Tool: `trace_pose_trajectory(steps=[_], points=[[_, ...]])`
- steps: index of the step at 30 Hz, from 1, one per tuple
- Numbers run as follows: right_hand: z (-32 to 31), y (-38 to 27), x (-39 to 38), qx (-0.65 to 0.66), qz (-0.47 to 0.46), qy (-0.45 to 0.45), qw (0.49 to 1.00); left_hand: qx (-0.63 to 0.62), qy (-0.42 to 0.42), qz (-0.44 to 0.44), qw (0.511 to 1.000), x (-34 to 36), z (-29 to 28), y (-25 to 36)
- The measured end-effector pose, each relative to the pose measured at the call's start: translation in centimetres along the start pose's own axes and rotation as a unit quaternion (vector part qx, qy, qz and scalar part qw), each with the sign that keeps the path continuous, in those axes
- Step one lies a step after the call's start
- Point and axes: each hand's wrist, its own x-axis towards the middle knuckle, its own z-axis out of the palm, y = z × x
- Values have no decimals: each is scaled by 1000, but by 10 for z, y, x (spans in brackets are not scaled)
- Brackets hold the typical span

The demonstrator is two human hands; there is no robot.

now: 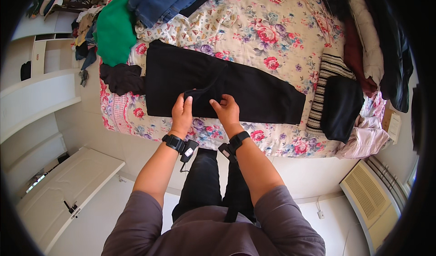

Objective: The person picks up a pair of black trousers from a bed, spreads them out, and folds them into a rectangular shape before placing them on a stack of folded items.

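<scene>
A pair of black trousers [263, 92] lies folded lengthwise across the bed in front of me, the wide end at the left and the narrower cuff end at the right. My left hand [181, 115] pinches a raised fold of the cloth near the middle of the near edge. Just right of it, my right hand [227, 112] has its thumb and fingers curled on the same cloth, the fingertips partly lost against the black. Between the hands the fabric lifts in a loose ridge. Both wrists wear black straps with small boxes.
The bed has a floral sheet [268, 36]. Left lie a dark crumpled garment [121, 79], a green garment [116, 31] and jeans [161, 2]. A striped garment [321, 95] and folded black cloth [341, 106] lie right. A white cabinet door [68, 188] stands open at lower left.
</scene>
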Motion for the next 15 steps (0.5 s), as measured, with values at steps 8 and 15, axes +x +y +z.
trace_pose_trajectory(steps=[8,15], points=[[-9,-1,4,7,83,-111,990,-53,59,13,997,-3,-10,15],[19,-49,13,-143,-212,73,964,-65,70,7,995,-1,-19,28]])
